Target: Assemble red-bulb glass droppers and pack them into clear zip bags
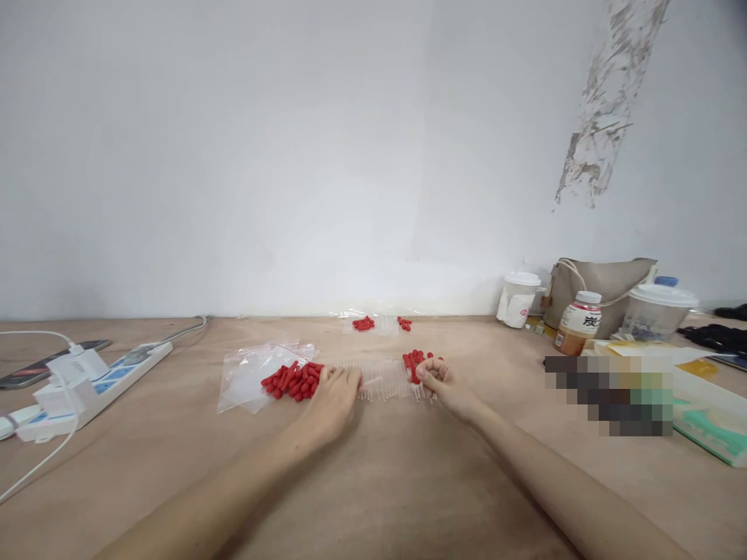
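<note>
With slim clear sticks (385,377) lying side by side on the bench (379,482), the step in hand seems to be fine handling of these and the small red pieces; it likely goes best with a light fingertip pinch, one piece at a time, wrists kept low so that the row is not rolled or scattered. Steadying the near ends before pressing on anything should help too. The left hand (332,398) sits at the row's left end, palm down with fingers bent, its tips hidden or blurred, so I cannot tell whether it grips anything. A red pile (290,381) lies just left of the row, against that hand. The right hand (442,381) is at the row's right end, fingers curled narrowly beside a smaller red cluster (414,358); whether it pinches a piece, I cannot tell.
</note>
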{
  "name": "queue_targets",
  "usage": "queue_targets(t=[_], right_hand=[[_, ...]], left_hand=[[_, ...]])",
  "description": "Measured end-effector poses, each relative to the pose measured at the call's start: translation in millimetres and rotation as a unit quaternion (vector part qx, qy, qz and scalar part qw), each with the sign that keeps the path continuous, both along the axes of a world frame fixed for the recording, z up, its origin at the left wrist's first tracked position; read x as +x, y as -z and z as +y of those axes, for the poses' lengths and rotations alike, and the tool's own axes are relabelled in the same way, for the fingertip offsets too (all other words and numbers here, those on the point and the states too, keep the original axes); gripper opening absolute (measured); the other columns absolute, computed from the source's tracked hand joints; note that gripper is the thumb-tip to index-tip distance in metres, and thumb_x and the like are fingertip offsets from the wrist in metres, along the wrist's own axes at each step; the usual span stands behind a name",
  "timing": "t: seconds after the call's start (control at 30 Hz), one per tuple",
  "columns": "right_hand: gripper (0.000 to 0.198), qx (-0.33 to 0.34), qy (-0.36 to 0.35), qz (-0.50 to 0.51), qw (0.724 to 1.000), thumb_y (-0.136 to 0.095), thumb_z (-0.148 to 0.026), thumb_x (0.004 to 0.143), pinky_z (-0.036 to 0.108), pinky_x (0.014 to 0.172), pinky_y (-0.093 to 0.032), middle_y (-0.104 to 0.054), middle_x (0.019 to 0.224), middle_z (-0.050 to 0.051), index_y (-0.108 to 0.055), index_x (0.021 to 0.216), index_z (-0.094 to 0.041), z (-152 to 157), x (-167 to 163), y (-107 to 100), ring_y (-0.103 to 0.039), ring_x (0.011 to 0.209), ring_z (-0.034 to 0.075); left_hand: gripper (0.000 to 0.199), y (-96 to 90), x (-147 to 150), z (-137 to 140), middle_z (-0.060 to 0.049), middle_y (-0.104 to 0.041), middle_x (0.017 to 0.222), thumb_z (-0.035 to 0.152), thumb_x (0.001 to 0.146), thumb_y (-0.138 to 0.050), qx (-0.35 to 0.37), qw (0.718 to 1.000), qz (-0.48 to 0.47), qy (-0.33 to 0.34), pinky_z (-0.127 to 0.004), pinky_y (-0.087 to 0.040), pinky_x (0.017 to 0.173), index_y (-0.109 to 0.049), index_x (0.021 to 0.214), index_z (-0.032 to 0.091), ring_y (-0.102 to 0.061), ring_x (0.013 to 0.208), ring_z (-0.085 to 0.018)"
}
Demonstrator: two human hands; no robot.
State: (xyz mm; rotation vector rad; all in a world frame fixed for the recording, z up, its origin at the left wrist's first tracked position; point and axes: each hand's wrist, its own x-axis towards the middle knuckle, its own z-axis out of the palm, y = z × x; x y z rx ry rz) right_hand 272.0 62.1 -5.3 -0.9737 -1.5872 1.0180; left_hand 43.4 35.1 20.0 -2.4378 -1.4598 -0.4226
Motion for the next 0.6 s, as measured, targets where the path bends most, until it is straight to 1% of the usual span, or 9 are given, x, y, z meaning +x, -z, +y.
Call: queue_targets(t=[0.07, 0.13, 0.2, 0.23, 0.3, 0.33, 0.43, 0.6], right_hand=[[0.034, 0.042, -0.026, -0.014, 0.999, -0.053, -0.047, 0.071, 0.022, 0.052, -0.04, -0.054, 0.07, 0.001, -0.05, 0.084, -0.016, -10, -14, 8, -0.048, 0.056, 0.009], [0.032, 0.104, -0.027, -0.071, 0.992, -0.051, -0.04, 0.076, 0.025, 0.06, -0.043, -0.055, 0.076, 0.003, -0.052, 0.096, -0.016, -23, -24, 12, -0.051, 0.066, 0.012], [0.025, 0.167, -0.03, -0.145, 0.975, -0.046, -0.034, 0.081, 0.028, 0.068, -0.043, -0.055, 0.08, 0.004, -0.056, 0.097, -0.019, -37, -29, 11, -0.052, 0.073, 0.014], [0.022, 0.191, -0.032, -0.176, 0.965, -0.044, -0.031, 0.082, 0.029, 0.071, -0.043, -0.055, 0.081, 0.005, -0.059, 0.094, -0.02, -43, -30, 9, -0.052, 0.076, 0.014], [0.02, 0.222, -0.032, -0.213, 0.951, -0.043, -0.027, 0.083, 0.029, 0.074, -0.042, -0.055, 0.085, 0.005, -0.061, 0.088, -0.021, -51, -31, 5, -0.052, 0.079, 0.015], [0.019, 0.23, -0.028, -0.219, 0.948, -0.043, -0.025, 0.083, 0.029, 0.073, -0.042, -0.055, 0.086, 0.005, -0.061, 0.089, -0.021, -53, -31, 4, -0.052, 0.079, 0.015], [0.018, 0.243, -0.012, -0.219, 0.945, -0.044, -0.023, 0.082, 0.029, 0.072, -0.043, -0.055, 0.085, 0.005, -0.06, 0.091, -0.021, -53, -31, 5, -0.052, 0.079, 0.015], [0.016, 0.25, -0.036, -0.215, 0.943, -0.045, -0.02, 0.082, 0.028, 0.072, -0.042, -0.056, 0.085, 0.004, -0.058, 0.091, -0.02, -51, -33, 9, -0.052, 0.08, 0.014]], left_hand=[[0.017, 12.4, -7, -13, -0.001, -0.059, 0.076, 0.015, 0.087, -0.036, 0.002, 0.999, -0.001, 0.051, -0.034, -0.029, 0.085, -0.051, 0.08, 0.017, -0.052, 0.075, -0.016], [0.019, 23.8, -13, -18, -0.002, -0.059, 0.077, 0.012, 0.088, -0.032, 0.025, 0.989, -0.036, 0.138, -0.037, -0.026, 0.086, -0.051, 0.086, 0.017, -0.051, 0.072, -0.016], [0.024, 31.0, -18, -19, -0.003, -0.059, 0.081, 0.009, 0.087, -0.03, 0.042, 0.978, -0.068, 0.195, -0.037, -0.026, 0.085, -0.051, 0.096, 0.017, -0.051, 0.074, -0.016], [0.027, 32.7, -19, -19, -0.004, -0.059, 0.082, 0.008, 0.087, -0.029, 0.044, 0.974, -0.082, 0.207, -0.037, -0.027, 0.083, -0.05, 0.099, 0.018, -0.051, 0.075, -0.016], [0.029, 33.0, -20, -17, -0.004, -0.059, 0.082, 0.006, 0.085, -0.03, 0.045, 0.97, -0.108, 0.211, -0.036, -0.028, 0.081, -0.051, 0.099, 0.019, -0.05, 0.076, -0.017], [0.028, 32.3, -20, -17, -0.004, -0.059, 0.082, 0.006, 0.085, -0.03, 0.044, 0.97, -0.121, 0.208, -0.036, -0.028, 0.081, -0.052, 0.096, 0.019, -0.051, 0.076, -0.017], [0.025, 30.2, -20, -18, -0.003, -0.06, 0.082, 0.007, 0.085, -0.031, 0.04, 0.968, -0.145, 0.203, -0.036, -0.027, 0.081, -0.052, 0.092, 0.018, -0.051, 0.075, -0.016], [0.021, 30.8, -20, -22, -0.002, -0.062, 0.083, 0.009, 0.087, -0.034, 0.025, 0.969, -0.138, 0.201, -0.037, -0.025, 0.083, -0.052, 0.093, 0.019, -0.053, 0.073, -0.015]])
